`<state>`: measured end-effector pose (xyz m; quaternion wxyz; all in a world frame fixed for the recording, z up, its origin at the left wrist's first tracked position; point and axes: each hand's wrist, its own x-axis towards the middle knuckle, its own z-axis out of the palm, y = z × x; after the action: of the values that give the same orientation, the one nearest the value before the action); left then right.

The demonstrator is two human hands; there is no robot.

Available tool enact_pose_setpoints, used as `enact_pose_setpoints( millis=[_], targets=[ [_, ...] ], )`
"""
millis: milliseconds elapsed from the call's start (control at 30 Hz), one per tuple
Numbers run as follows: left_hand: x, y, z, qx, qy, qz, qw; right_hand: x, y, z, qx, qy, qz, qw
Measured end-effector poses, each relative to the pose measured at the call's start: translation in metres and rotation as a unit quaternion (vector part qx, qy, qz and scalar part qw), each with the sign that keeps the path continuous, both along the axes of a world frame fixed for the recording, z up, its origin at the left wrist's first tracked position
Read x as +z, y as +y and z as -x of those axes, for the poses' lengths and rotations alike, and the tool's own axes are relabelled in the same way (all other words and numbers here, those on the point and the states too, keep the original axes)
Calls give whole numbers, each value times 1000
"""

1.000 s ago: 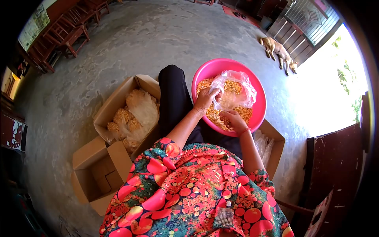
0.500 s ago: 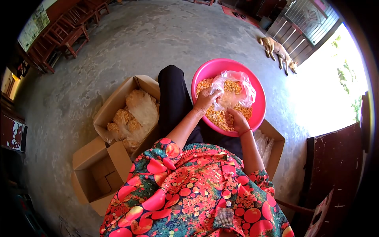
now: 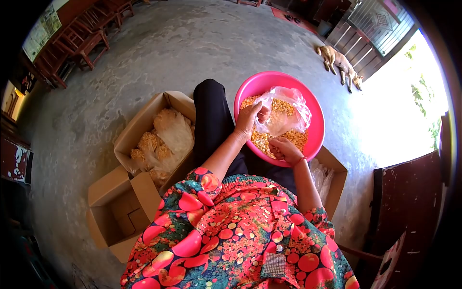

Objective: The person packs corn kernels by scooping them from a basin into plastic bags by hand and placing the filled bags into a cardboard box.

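A pink basin point(image 3: 318, 130) holds loose yellow corn kernels point(image 3: 263, 143). Over the kernels lies a clear plastic bag point(image 3: 301, 110), its mouth spread wide. My left hand point(image 3: 248, 119) is closed on the bag's near left edge, with the thumb raised. Just above the kernels at the basin's near side is my right hand point(image 3: 287, 150), palm down with its fingers curled; whatever they grip is hidden. A red bracelet point(image 3: 299, 160) circles the right wrist.
Left of my leg, a cardboard box point(image 3: 137, 124) holds several filled bags point(image 3: 163, 126). An open cardboard box point(image 3: 120, 212) stands nearer me. Another box point(image 3: 337, 176) with plastic bags is beside the basin. A dog point(image 3: 337, 60) lies near the doorway.
My left hand has turned upright and shifted slightly up and left, tugging the bag's edge. My right hand has moved a little left and down, away from the bag.
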<state>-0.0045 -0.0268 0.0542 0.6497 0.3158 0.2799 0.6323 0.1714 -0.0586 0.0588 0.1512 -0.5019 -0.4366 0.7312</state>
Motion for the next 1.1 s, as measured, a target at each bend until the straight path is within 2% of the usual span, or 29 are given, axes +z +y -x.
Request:
enact_pose_setpoints(
  millis=[33, 233, 300, 467, 633, 700, 767, 833, 900, 967, 1000, 1033, 1100],
  targets=[
    [2, 0, 0, 15, -32, 2, 999, 2, -1, 0, 0, 0, 0, 1000],
    [-2, 0, 1, 11, -3, 12, 1000, 12, -8, 2, 25, 74, -10, 997],
    [-4, 1, 1, 7, 5, 7, 1000, 14, -11, 1, -6, 161, 1, 987],
    [0, -1, -3, 23, 71, -27, 997, 14, -10, 2, -68, 199, 25, 977],
    [-5, -1, -3, 5, 68, -14, 998, 20, 2, 7, -147, 241, 21, 959],
    [-5, -1, -4, 6, 66, -21, 998, 23, 12, 9, -193, 257, -14, 947],
    [-5, -1, -4, 8, 64, -23, 998, 27, 24, 10, -208, 247, -32, 946],
    [-6, 0, -4, 6, 61, -20, 998, 31, 38, 13, -275, 208, -51, 937],
    [-6, 0, -3, 4, 58, -16, 998, 32, 51, 13, -266, 205, -73, 939],
    [-4, -1, -4, 4, 57, -13, 998, 34, 64, 19, -343, 235, -121, 901],
    [-3, -1, -4, 4, 57, -13, 998, 15, 82, 4, -287, 284, -134, 905],
    [-2, -2, -4, 2, 56, -9, 998, 16, 85, 1, -287, 284, -134, 905],
    [-2, -2, -3, 2, 56, -5, 998, 16, 89, 0, -310, 119, -239, 912]
  ],
)
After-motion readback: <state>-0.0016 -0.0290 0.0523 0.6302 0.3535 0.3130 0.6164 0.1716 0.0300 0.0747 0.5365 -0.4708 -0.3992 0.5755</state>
